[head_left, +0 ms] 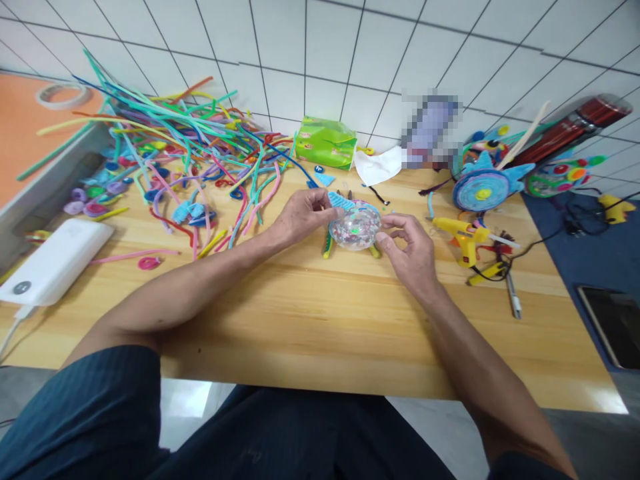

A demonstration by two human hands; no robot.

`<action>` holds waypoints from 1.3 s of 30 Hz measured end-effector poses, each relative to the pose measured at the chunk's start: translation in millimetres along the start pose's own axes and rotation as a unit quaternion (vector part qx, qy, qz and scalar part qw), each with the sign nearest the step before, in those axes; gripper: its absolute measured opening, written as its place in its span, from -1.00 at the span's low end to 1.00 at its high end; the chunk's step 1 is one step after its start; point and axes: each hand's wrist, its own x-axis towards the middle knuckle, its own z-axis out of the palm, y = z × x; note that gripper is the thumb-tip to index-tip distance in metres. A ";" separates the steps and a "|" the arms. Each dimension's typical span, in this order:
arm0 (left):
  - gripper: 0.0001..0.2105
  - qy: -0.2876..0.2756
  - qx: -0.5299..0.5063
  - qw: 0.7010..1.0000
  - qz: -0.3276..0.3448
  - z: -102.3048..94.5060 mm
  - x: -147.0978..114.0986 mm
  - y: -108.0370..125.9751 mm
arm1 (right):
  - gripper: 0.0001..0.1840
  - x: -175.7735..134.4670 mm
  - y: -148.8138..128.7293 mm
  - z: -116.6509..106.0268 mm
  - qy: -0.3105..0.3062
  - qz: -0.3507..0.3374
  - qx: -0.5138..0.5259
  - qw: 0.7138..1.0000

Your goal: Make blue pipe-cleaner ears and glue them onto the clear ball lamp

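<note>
Near the middle of the table is a small craft figure with a clear, shiny round body (356, 229) speckled pink and green. Yellow-green legs (327, 245) stick out beneath it. A ribbed blue pipe-cleaner piece (341, 201) sits at its upper left, pinched between the thumb and fingers of my left hand (307, 217). My right hand (411, 250) holds the right edge of the clear body with thumb and curved fingertips. Part of the figure behind the body is hidden.
Left lies a heap of coloured pipe cleaners (200, 127) and a white power bank (57, 260). A green tissue pack (326, 142) rests by the wall. To the right are a yellow glue gun (463, 237), a blue coiled craft (483, 190) and a red flask (570, 130).
</note>
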 end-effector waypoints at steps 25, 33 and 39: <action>-0.66 0.008 0.054 0.998 0.018 -1.6 -2.7 2.9 | -0.74 -0.5 0.1 3.4 -0.013 -0.001 -0.008 1.000; -0.64 -0.002 -0.053 0.999 -0.011 5.0 -12.6 35.3 | -0.55 -4.2 -14.0 -0.8 0.042 -0.114 -0.127 0.984; -0.66 -0.097 -0.133 0.985 -0.058 19.6 -32.9 67.3 | -0.52 -8.2 -29.5 5.0 0.073 -0.263 -0.230 0.934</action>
